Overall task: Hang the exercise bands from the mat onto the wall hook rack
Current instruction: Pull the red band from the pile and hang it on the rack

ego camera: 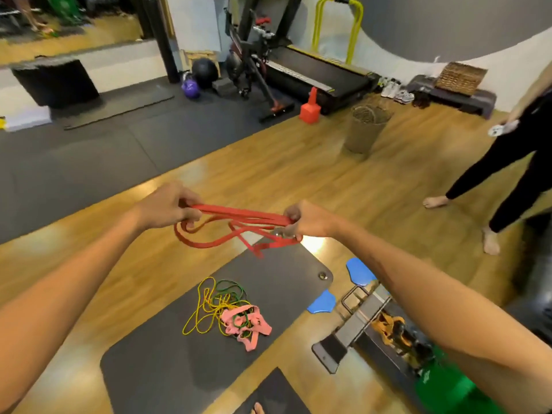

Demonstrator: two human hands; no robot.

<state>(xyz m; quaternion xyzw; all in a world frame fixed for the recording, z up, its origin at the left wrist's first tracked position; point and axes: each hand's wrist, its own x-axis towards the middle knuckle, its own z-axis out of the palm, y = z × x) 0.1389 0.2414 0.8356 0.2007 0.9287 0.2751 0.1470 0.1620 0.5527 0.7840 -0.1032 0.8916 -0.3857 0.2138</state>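
A red exercise band (236,218) stretches between both hands above the floor, with loose loops drooping under it. My left hand (167,204) grips its left end. At the other end my right hand (304,219) grips the band. Below on the grey mat (167,360) lies a tangle of bands: thin yellow bands (198,312), a green band (236,286) and a flat pink band (251,322). No wall hook rack is in view.
A person in black stands barefoot at the right (507,162). A woven basket (366,130), a red cone (310,107), an exercise bike (254,67) and a treadmill (316,73) stand further back. Blue pads (360,271) and a metal frame (355,327) lie beside the mat.
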